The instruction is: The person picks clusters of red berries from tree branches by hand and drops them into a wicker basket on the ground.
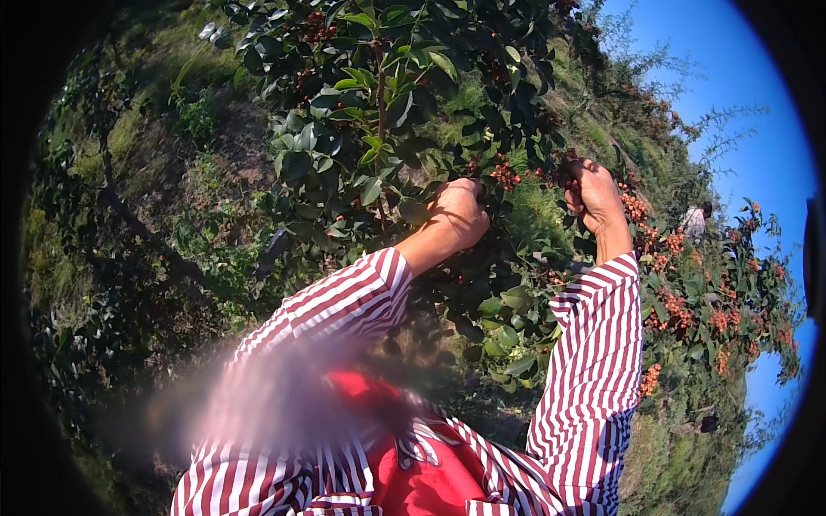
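Both of my hands reach into a leafy shrub with clusters of small red berries. My left hand (459,209) is bent at the wrist among the leaves, its fingertips hidden, so what it holds cannot be told. Just right of it hangs a cluster of red berries (505,174). My right hand (595,193) is raised farther right, its fingers curled on a dark red berry cluster (566,169). Green leaves (371,190) surround an upright brown stem (381,97) left of my hands. Striped sleeves cover both forearms.
Branches with orange-red berries (674,309) spread at the right, beyond my right forearm. A dark bare branch (139,226) slants across the left. Behind lies a grassy slope (684,464). Another person (695,220) is partly visible in the distance. A blur covers part of the lower left.
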